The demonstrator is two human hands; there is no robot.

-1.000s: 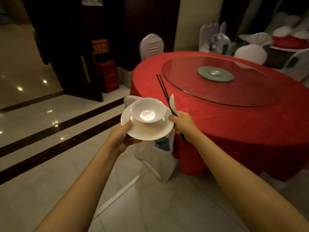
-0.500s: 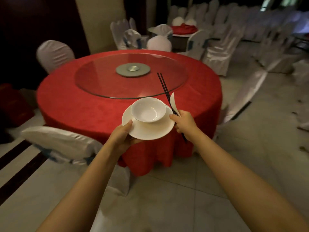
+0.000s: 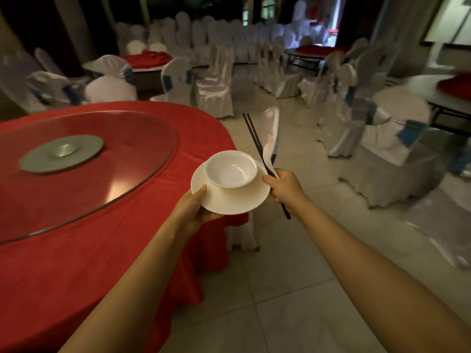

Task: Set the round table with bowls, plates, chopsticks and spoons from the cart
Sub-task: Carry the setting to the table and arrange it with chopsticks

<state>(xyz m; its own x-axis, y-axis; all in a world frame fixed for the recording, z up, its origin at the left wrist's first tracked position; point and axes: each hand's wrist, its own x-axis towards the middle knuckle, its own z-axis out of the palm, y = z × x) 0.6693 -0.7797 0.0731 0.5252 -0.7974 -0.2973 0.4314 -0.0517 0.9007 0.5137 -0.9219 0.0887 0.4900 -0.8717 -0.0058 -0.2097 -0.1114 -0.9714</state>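
My left hand (image 3: pixel 195 211) grips the near left rim of a white plate (image 3: pixel 237 200), and a white bowl (image 3: pixel 230 169) sits upright on it. My right hand (image 3: pixel 285 187) is closed on a pair of black chopsticks (image 3: pixel 254 136) and a white spoon (image 3: pixel 267 156), both pointing up and away. The plate hovers over the right edge of the round table (image 3: pixel 63 263), which has a red cloth and a glass turntable (image 3: pixel 76 159) in its middle. No dishes are seen on the table.
A white-covered chair (image 3: pixel 271 128) stands just behind the plate at the table's edge. More covered chairs (image 3: pixel 390 146) crowd the right and back, with other red-clothed tables (image 3: pixel 145 61) beyond. Pale tiled floor (image 3: pixel 293 289) lies between me and the chairs.
The view has swung right around the table, so the table now lies at my left. Both hands keep the same hold on the plate, chopsticks and spoon.
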